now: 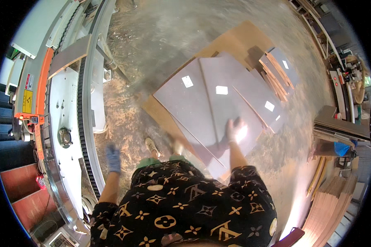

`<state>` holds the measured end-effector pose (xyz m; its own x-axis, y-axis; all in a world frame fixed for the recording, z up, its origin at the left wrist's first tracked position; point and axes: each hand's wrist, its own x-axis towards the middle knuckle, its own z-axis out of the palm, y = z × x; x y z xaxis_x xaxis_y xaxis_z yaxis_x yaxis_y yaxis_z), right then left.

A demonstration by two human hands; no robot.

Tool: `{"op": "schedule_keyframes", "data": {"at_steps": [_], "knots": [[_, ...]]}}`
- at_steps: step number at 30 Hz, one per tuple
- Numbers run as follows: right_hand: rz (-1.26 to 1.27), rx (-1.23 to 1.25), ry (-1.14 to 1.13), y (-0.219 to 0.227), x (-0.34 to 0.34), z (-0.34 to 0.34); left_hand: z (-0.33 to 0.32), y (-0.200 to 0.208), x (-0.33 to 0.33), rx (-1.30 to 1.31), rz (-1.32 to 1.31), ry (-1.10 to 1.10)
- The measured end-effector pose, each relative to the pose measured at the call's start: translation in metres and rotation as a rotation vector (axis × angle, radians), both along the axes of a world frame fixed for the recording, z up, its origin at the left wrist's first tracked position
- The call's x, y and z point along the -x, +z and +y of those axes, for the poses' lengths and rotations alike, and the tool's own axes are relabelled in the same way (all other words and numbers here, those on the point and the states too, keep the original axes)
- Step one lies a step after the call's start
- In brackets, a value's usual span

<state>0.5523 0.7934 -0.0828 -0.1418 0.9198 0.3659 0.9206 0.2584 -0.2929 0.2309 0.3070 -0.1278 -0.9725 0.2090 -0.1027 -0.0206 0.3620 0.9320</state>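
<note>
Nearest, the gloved left hand (113,157) hangs free beside the machine's long curved edge (83,136), holding nothing; blur hides how far its fingers are spread. The gloved right hand (235,129) lies flat, fingers open, on the top grey panel (226,103) of a fanned stack on the floor. Sawdust-strewn floor (160,37) lies open beyond. Narrower grey boards (278,68) rest farther right.

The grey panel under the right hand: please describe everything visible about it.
The flat grey rectangular panel looks like smooth laminated board with a pale brown edge. A small white label sits near its middle. It lies flat atop a stack of similar grey panels on the dusty floor. The gloved right hand rests on its near end.
</note>
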Motion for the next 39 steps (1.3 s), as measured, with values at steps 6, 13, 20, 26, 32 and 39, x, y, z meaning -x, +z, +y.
{"op": "schedule_keyframes", "data": {"at_steps": [6, 13, 20, 26, 32, 39], "knots": [[0.130, 0.115, 0.017, 0.010, -0.008, -0.120, 0.132, -0.040, -0.076, 0.007, -0.512, -0.605], [0.391, 0.375, 0.057, 0.008, -0.013, -0.140, 0.266, -0.018, -0.111, -0.301, -1.107, -0.647], [1.079, 0.921, 0.287, 0.008, 0.032, -0.142, 0.247, -0.006, -0.097, -0.258, -0.766, -0.164], [1.071, 0.999, 0.541, 0.052, 0.132, -0.161, 0.122, 0.122, -0.033, -0.378, -0.428, 0.198], [0.932, 1.443, 0.702, 0.059, 0.219, -0.186, 0.017, 0.163, 0.034, -0.709, -0.280, 0.622], [0.880, 1.894, 0.624, 0.099, 0.315, -0.289, -0.065, 0.158, 0.106, -0.974, -0.489, 0.600]]}}
